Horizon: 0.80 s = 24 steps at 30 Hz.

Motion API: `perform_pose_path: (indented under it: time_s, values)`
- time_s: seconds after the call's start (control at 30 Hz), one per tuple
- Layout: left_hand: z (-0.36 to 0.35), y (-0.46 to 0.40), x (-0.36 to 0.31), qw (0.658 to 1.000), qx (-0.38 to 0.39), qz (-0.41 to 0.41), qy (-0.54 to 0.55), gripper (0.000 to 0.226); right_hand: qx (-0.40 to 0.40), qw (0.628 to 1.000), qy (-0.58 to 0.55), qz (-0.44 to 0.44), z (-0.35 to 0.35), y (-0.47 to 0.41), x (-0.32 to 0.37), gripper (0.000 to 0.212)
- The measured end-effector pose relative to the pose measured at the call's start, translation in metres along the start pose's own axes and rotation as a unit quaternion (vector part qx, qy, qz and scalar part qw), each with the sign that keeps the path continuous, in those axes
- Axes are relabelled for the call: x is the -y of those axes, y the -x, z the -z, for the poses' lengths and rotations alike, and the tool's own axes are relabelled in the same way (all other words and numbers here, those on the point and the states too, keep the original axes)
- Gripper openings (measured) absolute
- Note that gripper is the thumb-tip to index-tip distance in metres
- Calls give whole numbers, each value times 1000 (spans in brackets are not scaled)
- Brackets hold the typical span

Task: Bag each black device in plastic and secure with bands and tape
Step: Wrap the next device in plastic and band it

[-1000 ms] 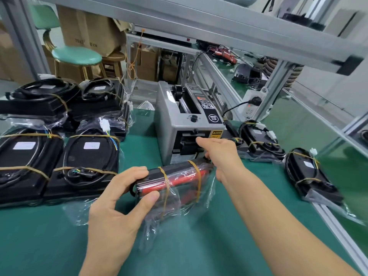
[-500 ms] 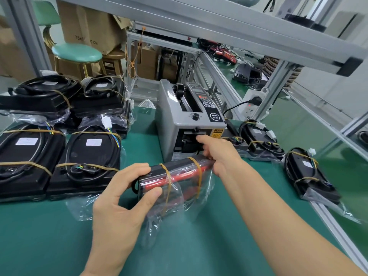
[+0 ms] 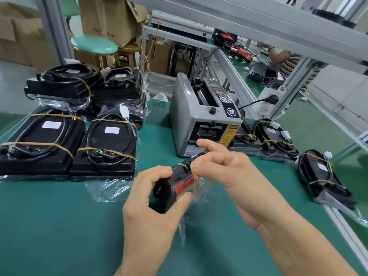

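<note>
- Left hand (image 3: 151,208) grips the bagged device (image 3: 177,184) on edge; loose plastic below could slip.
- Right hand (image 3: 225,168) pinches at its top, tape not discernible; misplacement risk.

Tape dispenser (image 3: 201,120) stands behind held device (image 3: 179,183), bagged devices (image 3: 107,144) left
</note>
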<state>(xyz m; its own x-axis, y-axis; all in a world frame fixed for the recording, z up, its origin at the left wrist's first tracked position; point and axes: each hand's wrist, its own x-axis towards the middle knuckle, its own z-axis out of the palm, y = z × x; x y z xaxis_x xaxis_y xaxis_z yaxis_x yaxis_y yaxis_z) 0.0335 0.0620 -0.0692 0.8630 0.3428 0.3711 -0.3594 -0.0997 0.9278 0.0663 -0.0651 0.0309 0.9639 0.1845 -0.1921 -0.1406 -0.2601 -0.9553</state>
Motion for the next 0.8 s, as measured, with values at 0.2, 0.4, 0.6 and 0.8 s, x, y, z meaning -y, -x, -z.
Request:
perform_pose_path:
  time_s: [0.2, 0.4, 0.6, 0.8]
  values:
    - [1, 2, -4, 1000, 19, -5, 14, 36, -15, 1000, 18, -15, -7, 5, -4, 11]
    - [3, 1, -4, 1000, 21, -15, 16, 30, -18, 999, 30, -24, -11, 5, -4, 9]
    - [3, 3, -5, 1000, 20, -10, 16, 30, -40, 998, 48, -25, -15, 7, -4, 8]
    - [2, 6, -9, 999, 8, 21, 41, 33, -37, 998, 51, -25, -15, 7, -6, 8]
